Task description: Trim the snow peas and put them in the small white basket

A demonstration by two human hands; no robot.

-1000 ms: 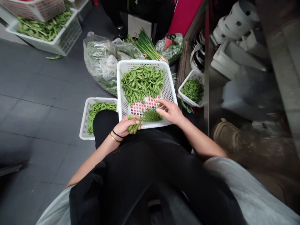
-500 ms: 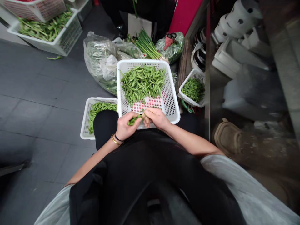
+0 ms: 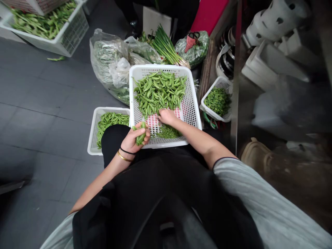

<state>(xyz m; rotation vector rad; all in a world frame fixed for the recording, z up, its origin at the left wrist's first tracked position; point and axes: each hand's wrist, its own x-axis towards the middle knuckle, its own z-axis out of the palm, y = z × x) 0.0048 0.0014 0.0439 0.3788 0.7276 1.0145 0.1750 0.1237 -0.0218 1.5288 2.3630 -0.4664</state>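
Note:
A white plastic basket (image 3: pixel 192 100) rests on my lap, with a heap of green pea pods (image 3: pixel 159 90) across its far part. My left hand (image 3: pixel 132 138) is closed around a few pea pods (image 3: pixel 140 134) at the basket's near left corner. Over the basket, my right hand (image 3: pixel 167 116) reaches to the near edge of the heap. Its fingers are curled downward, and their tips are hidden, so what they pinch cannot be made out. Below the right wrist lies a small pile of thin green trimmings (image 3: pixel 168 131) against the near wall.
Beside my left knee stands a second basket (image 3: pixel 91 138) of pods. A small basket (image 3: pixel 228 117) of greens is at right. Beyond the lap basket lie plastic bags (image 3: pixel 109 58) and green onions (image 3: pixel 166 45). A large crate (image 3: pixel 68 43) stands far left; another person (image 3: pixel 181 14) is ahead.
My hands have parted. The right one has gone forward to the heap, uncovering the trimmings, while the left has drawn slightly left, still holding pods.

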